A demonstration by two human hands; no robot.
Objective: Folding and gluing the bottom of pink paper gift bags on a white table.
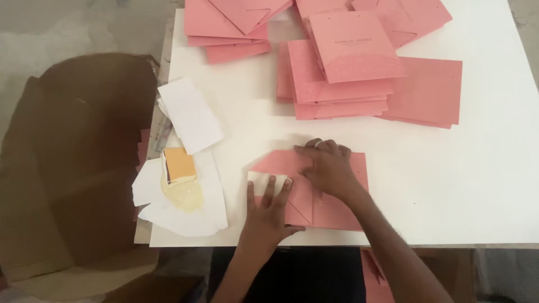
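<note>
Nearest us, at the near edge of the white table [477,185], we see the left hand [268,216] lying flat, fingers spread, pressing a small white card [261,180] onto a pink folded paper piece [331,207]. The right hand [328,168] lies just beyond, palm down with fingers together on the same pink piece; neither hand grips anything. To the left sit an orange sponge [181,165] on loose white sheets [188,213], then a white card stack [190,115], with a brown cardboard box [73,163] off the table's left side. Farther away lie stacks of pink paper pieces [359,78].
</note>
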